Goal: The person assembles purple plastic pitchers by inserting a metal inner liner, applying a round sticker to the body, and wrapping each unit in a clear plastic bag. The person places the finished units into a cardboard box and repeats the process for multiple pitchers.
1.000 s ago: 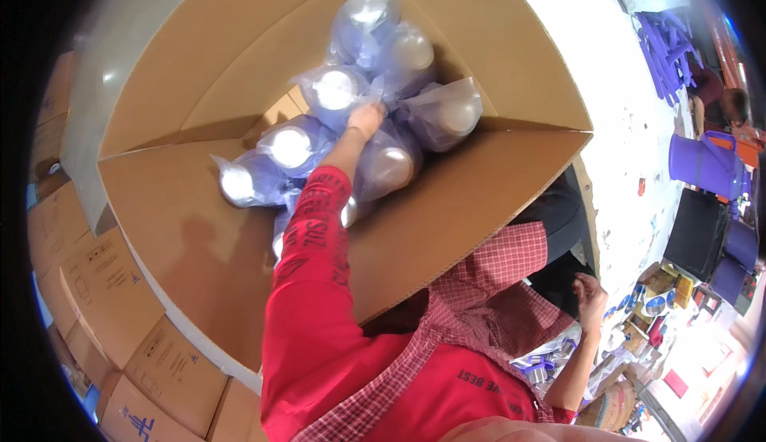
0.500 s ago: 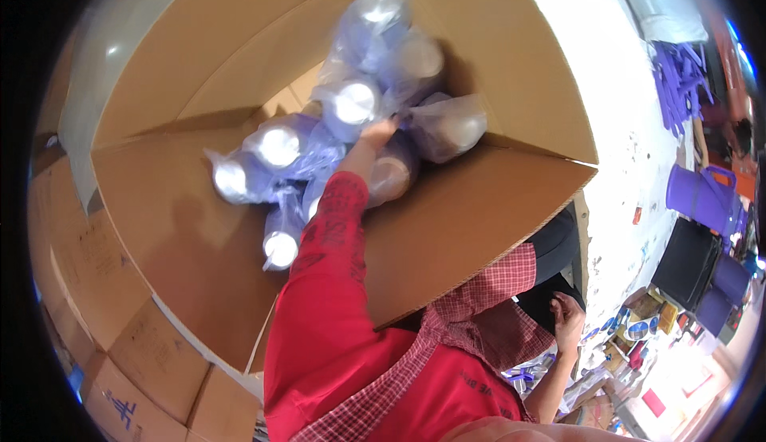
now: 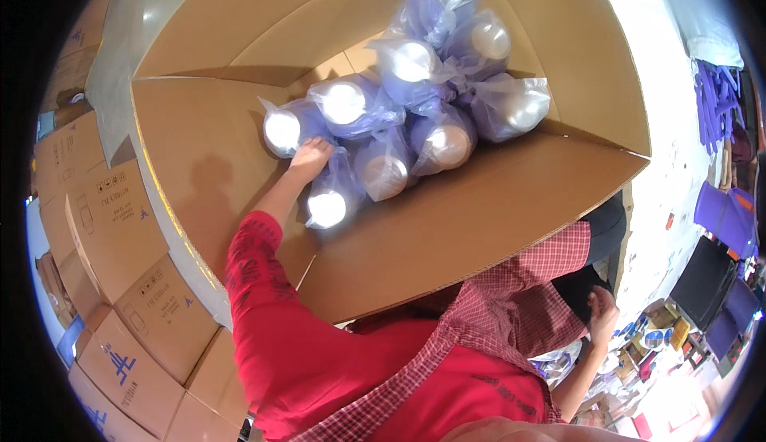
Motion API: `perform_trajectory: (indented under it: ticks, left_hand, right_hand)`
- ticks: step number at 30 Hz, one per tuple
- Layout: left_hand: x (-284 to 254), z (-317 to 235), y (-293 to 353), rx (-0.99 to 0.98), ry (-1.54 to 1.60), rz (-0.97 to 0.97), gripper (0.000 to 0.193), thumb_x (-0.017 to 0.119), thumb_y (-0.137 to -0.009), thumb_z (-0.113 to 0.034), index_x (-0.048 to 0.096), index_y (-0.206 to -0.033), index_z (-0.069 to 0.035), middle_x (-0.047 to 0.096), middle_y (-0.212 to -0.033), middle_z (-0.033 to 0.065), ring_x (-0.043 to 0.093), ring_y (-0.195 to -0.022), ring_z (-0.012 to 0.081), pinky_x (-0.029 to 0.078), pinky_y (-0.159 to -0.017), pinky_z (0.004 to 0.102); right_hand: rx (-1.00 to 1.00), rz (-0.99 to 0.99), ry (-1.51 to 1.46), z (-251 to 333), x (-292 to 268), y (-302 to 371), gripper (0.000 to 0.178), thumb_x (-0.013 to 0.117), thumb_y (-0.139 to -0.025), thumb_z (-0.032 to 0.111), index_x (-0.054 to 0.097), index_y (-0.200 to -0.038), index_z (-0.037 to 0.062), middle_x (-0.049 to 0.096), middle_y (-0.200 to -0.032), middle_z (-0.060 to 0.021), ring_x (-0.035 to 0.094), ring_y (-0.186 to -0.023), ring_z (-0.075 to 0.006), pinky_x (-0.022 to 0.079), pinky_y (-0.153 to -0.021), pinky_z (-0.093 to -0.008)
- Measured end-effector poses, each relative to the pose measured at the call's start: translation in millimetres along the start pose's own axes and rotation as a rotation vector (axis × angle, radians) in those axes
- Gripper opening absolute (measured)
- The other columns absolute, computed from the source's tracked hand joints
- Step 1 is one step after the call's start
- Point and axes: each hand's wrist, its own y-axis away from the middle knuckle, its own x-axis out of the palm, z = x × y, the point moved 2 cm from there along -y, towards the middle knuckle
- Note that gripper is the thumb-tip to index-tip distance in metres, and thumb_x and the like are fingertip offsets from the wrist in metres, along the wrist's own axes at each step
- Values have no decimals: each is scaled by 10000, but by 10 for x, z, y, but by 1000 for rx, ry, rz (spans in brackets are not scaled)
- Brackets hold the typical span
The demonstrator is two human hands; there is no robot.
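Observation:
Inside a large open cardboard box [image 3: 447,226] lie several purple cylinders with pale round ends, each wrapped in clear plastic. My left hand [image 3: 311,157] reaches in at the left. Its bent fingers are closed on the plastic at the upper end of the nearest bagged cylinder [image 3: 329,203]. Just beyond the hand sits another bagged cylinder [image 3: 284,131], and a third bagged cylinder [image 3: 384,175] is to its right. Outside the box, my right hand [image 3: 604,314] hangs beside dark trousers, fingers loosely bent and a little apart, with no object visible in it.
Closed cardboard cartons [image 3: 112,211] are stacked on the left. Along the right runs a white speckled surface [image 3: 650,171] with purple strips [image 3: 718,103] beyond it. A purple container [image 3: 724,219] and a black case [image 3: 702,281] stand at the far right.
My left hand has moved left and nearer, from the middle of the cylinders to the near-left one. The view has shifted, so the box appears farther right. My right hand stays outside the box.

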Motion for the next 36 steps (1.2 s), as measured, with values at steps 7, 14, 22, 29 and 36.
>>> perform_trajectory:
  ticks: [7,14,22,29,36]
  left_hand:
    - [622,96,-323,33,-232,397,263,505,-878,-180,729,-972,-78,717,-991,70,562,-1151,212,250,-1158,412]
    - [593,115,-566,-140,-90,334,239,492,-887,-166,728,-873,-133,733,-919,73,673,-960,221,300,-1100,466]
    - [548,-141,-699,-202,-60,411,232,516,-890,-169,724,-983,-127,724,-1028,108,686,-993,256,431,-959,435]
    - [-174,-586,-1319,204,84,-149,298,506,-873,-101,642,-1129,-31,641,-1145,94,615,-1039,255,528,-889,376]
    - [312,-609,-1967,173,61,115,283,531,-831,-101,626,-1082,-11,673,-1006,138,639,-941,297,533,-838,397]
  right_hand:
    - [50,-32,-60,168,-184,186,204,640,-911,75,669,-1079,-36,692,-899,-145,660,-733,-186,524,-689,-301]
    - [6,-78,196,150,-297,504,198,635,-896,73,678,-1068,-13,705,-942,-166,703,-815,-233,536,-742,-327]
    - [94,-66,103,71,-227,601,193,643,-890,91,684,-1058,6,710,-968,-148,708,-836,-255,536,-753,-342]
    - [202,-68,79,-50,-250,584,193,642,-879,71,678,-1052,-6,699,-936,-156,694,-792,-271,534,-737,-346]
    - [83,-112,9,-282,-374,685,181,651,-855,24,677,-1025,-31,689,-932,-167,693,-780,-265,540,-711,-339]
